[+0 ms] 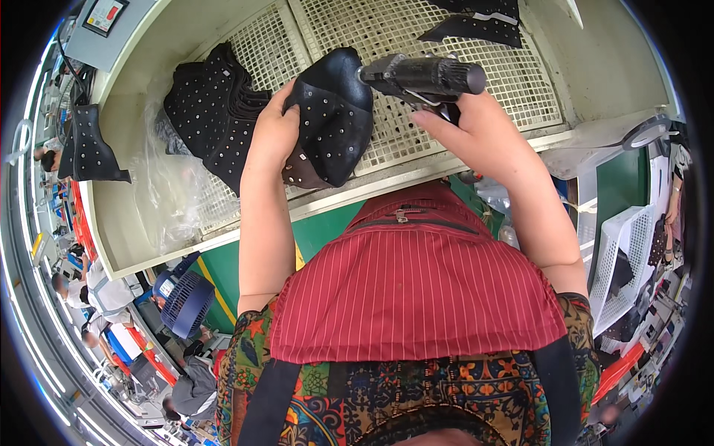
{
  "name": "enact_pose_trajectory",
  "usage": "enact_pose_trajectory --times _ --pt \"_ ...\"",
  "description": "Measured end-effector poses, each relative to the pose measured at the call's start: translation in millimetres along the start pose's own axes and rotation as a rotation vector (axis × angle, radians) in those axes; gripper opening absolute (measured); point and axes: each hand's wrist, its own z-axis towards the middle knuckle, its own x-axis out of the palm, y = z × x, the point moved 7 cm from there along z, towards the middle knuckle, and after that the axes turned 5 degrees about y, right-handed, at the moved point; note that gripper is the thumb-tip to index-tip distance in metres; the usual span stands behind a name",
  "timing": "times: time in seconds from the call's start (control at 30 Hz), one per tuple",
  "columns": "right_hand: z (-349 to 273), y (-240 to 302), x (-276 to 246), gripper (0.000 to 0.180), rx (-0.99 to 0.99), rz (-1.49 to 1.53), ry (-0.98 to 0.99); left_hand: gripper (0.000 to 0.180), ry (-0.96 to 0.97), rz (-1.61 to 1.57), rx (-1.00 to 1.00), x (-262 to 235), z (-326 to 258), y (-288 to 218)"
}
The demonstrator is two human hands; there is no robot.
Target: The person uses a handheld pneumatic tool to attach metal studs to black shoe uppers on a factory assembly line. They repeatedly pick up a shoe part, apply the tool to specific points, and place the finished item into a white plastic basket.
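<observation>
My left hand (274,132) grips a black studded shoe upper (335,111) over the white mesh grid of the booth (387,37). My right hand (476,130) holds a black spray gun (424,76) by its handle, with the nozzle pointing left and nearly touching the top of the shoe upper. A stack of similar black studded uppers (212,111) lies to the left on the grid, beside my left hand.
A clear plastic sheet (160,193) lies left of the stack. More black pieces (476,26) rest at the grid's far side. A blue fan (184,297) stands lower left, a white basket (621,260) at right. Other people work along the left edge.
</observation>
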Motion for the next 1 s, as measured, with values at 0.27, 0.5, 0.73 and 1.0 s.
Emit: enact_pose_trajectory --times 0.27,0.5,0.73,1.0 --pt "10 9 4 0.035 -0.035 0.014 0.002 0.045 0.005 -0.009 -0.005 -4 10 8" --pt "-6 6 -6 0.034 0.011 -0.052 0.036 0.044 0.027 0.003 0.068 -3 8 10" --pt "-16 12 -17 0.035 0.055 -0.178 0.105 0.043 0.033 0.044 0.084 1 -3 -6" --pt "0 16 -9 0.037 0.142 -0.182 0.084 0.043 0.063 0.059 0.123 3 -1 -8"
